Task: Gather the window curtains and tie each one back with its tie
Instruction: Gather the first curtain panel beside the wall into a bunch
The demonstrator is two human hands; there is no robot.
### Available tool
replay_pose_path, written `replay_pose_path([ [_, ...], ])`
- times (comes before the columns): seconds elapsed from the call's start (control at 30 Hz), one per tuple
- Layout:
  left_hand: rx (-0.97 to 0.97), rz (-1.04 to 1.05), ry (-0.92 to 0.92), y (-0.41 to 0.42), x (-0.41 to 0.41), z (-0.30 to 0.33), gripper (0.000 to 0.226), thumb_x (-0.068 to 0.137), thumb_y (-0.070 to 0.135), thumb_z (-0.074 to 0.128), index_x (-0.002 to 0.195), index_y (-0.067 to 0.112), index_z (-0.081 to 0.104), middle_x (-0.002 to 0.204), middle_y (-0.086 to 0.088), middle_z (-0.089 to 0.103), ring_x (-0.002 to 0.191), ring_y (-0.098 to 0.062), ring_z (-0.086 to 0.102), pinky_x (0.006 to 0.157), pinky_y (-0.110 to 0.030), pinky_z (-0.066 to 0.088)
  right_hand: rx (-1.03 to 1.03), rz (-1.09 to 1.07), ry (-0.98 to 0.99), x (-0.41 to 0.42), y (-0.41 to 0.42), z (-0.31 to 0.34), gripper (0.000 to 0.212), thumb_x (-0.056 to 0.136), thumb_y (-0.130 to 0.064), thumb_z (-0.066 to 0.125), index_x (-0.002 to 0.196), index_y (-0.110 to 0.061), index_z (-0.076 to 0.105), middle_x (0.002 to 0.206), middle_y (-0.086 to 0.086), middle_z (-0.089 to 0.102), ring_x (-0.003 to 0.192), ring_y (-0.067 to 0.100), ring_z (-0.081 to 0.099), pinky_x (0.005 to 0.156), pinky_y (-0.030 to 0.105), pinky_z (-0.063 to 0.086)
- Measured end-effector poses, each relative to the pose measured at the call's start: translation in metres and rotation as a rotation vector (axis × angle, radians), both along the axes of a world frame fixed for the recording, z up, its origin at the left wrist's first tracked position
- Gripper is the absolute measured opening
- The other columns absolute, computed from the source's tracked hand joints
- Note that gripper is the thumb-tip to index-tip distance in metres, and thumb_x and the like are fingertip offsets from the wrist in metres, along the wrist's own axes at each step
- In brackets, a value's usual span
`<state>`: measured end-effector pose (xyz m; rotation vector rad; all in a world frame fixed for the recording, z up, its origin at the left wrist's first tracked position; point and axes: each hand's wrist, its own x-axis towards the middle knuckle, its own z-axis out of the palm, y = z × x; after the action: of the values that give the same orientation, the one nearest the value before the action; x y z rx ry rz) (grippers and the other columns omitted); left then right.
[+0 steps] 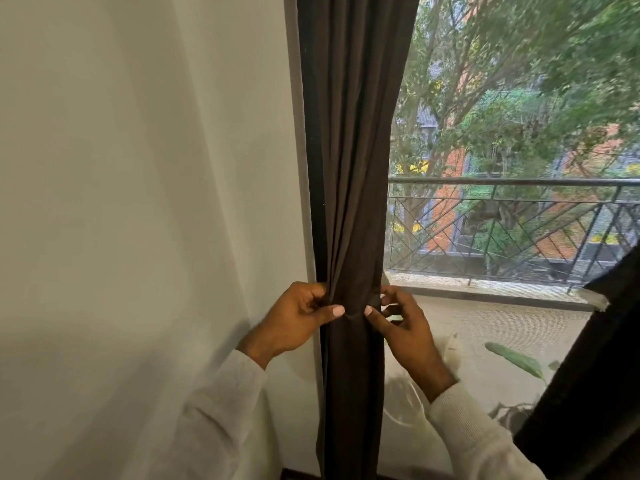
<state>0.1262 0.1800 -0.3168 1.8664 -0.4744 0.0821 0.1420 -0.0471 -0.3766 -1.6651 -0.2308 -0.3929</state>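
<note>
Curtain (349, 168), dark brown matte cloth bunched into narrow vertical folds, left hand (294, 320) and right hand (405, 327) fingers pinching it

Both arms reach forward and upward from the lower edge of the view, each covered to the wrist by a white sleeve. The left hand (294, 317) is positioned with its back toward the camera, fingers curled inward and the thumb extended to the right, its pale nail visible. The right hand (403, 323) sits at the same height, wrist angled up and to the left. Its thumb points left, tip close to the left thumb tip without touching it. The right fingers are bent, forefinger raised above the thumb in a pinching pose. Both hands are level and near each other.
</note>
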Motion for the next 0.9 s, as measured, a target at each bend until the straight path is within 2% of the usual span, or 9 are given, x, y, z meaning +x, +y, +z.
replay_pose_path([
  [0.1, 0.082, 0.115, -0.096, -0.002, 0.003, -0.003, 0.004, 0.095, 0.025, 0.081, 0.092, 0.025, 0.079, 0.09, 0.005, 0.081, 0.09, -0.019, 0.079, 0.088, -0.045, 0.066, -0.054, -0.116, -0.1, -0.001, 0.002, -0.001, 0.013, 0.089, -0.014, 0.084, 0.087, -0.021, 0.074, 0.096, 0.001, 0.067, 0.086, 0.012, 0.066, 0.071, 0.022, 0.051],
  [0.17, 0.132, 0.313, -0.219, -0.008, 0.005, -0.008, 0.025, 0.095, 0.028, 0.084, 0.077, 0.015, 0.072, 0.069, 0.0, 0.072, 0.066, -0.024, 0.071, 0.07, -0.049, 0.065, -0.057, -0.224, -0.167, -0.009, 0.003, 0.0, 0.009, 0.095, -0.015, 0.079, 0.089, -0.021, 0.076, 0.086, -0.008, 0.072, 0.082, 0.011, 0.069, 0.069, 0.021, 0.053],
  [0.27, 0.168, 0.491, -0.354, -0.023, 0.002, -0.011, 0.041, 0.095, 0.031, 0.083, 0.066, 0.011, 0.061, 0.055, -0.003, 0.058, 0.047, -0.016, 0.054, 0.054, -0.035, 0.054, -0.118, -0.284, -0.293, -0.031, 0.01, -0.002, 0.009, 0.102, -0.017, 0.071, 0.106, -0.021, 0.077, 0.092, -0.014, 0.074, 0.085, 0.007, 0.071, 0.075, 0.021, 0.056],
  [0.4, 0.177, 0.498, -0.428, -0.044, -0.004, -0.016, 0.041, 0.096, 0.033, 0.074, 0.063, 0.02, 0.054, 0.053, 0.006, 0.053, 0.047, -0.013, 0.049, 0.051, -0.034, 0.05, -0.559, -0.292, -0.462, -0.039, 0.018, -0.024, 0.034, 0.105, -0.019, 0.058, 0.135, -0.011, 0.069, 0.115, 0.004, 0.067, 0.096, 0.024, 0.065, 0.084, 0.037, 0.055],
  [0.47, 0.204, 0.501, -0.46, -0.051, -0.006, -0.019, 0.039, 0.096, 0.026, 0.071, 0.064, 0.027, 0.05, 0.054, 0.011, 0.05, 0.047, -0.01, 0.047, 0.051, -0.029, 0.047, -0.678, -0.293, -0.523, -0.038, 0.02, -0.029, 0.042, 0.106, -0.019, 0.054, 0.144, -0.006, 0.063, 0.119, 0.012, 0.066, 0.097, 0.031, 0.063, 0.085, 0.04, 0.052],
  [0.63, 0.184, 0.441, -0.418, -0.053, -0.003, -0.017, 0.048, 0.097, 0.016, 0.068, 0.061, 0.034, 0.041, 0.052, 0.012, 0.046, 0.047, -0.01, 0.049, 0.051, -0.026, 0.045, -0.745, -0.317, -0.659, -0.041, 0.023, -0.031, 0.05, 0.1, -0.006, 0.058, 0.15, 0.002, 0.055, 0.119, 0.018, 0.064, 0.093, 0.035, 0.061, 0.082, 0.044, 0.053],
  [0.7, 0.102, 0.312, -0.325, -0.048, -0.002, -0.016, 0.04, 0.1, 0.033, 0.065, 0.064, 0.031, 0.048, 0.055, 0.007, 0.052, 0.051, -0.015, 0.059, 0.055, -0.042, 0.059, -0.749, -0.284, -0.649, -0.039, 0.019, -0.033, 0.057, 0.096, -0.001, 0.064, 0.152, 0.002, 0.053, 0.12, 0.018, 0.062, 0.096, 0.035, 0.061, 0.084, 0.043, 0.053],
  [0.77, 0.044, 0.202, -0.238, -0.043, -0.003, -0.014, 0.042, 0.101, 0.053, 0.065, 0.07, 0.027, 0.055, 0.06, 0.005, 0.057, 0.06, -0.029, 0.067, 0.063, -0.055, 0.064, -0.763, -0.228, -0.651, -0.037, 0.015, -0.03, 0.064, 0.09, 0.002, 0.069, 0.152, 0.002, 0.053, 0.121, 0.018, 0.061, 0.099, 0.035, 0.06, 0.086, 0.042, 0.053],
  [0.9, 0.027, 0.259, -0.284, -0.033, 0.002, -0.011, 0.046, 0.092, 0.063, 0.073, 0.078, 0.02, 0.066, 0.066, -0.001, 0.068, 0.06, -0.03, 0.068, 0.058, -0.052, 0.062, -0.739, -0.038, -0.652, -0.035, 0.0, -0.02, 0.05, 0.09, -0.011, 0.062, 0.14, -0.007, 0.067, 0.125, 0.009, 0.065, 0.109, 0.028, 0.062, 0.093, 0.039, 0.054],
])
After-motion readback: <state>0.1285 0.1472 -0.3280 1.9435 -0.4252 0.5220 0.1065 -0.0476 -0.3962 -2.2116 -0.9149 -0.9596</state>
